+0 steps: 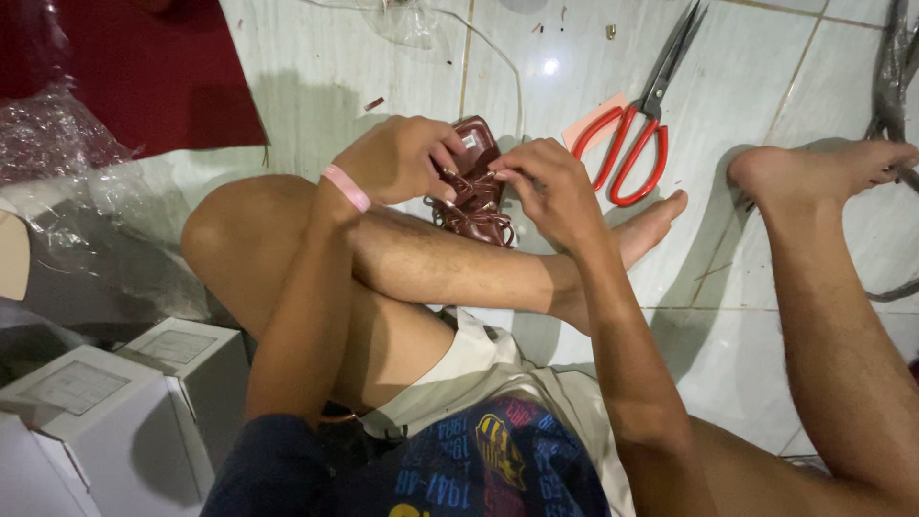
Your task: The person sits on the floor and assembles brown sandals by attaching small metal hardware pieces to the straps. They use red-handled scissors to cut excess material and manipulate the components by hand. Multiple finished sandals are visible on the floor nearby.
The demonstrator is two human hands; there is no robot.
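I sit on a tiled floor with my legs crossed. A small dark brown shoe [473,188] with brown laces rests on my shin. My left hand [400,158], with a pink band at the wrist, grips the shoe's left side near its top. My right hand [549,189] pinches the laces at the shoe's right side. Both hands touch the shoe and partly hide it.
Red-handled scissors [639,123] lie on the tiles right of the shoe, over a pink card [590,124]. A dark red sheet [144,72] and clear plastic wrap [57,144] are at the left. White cardboard boxes [115,412] stand at lower left.
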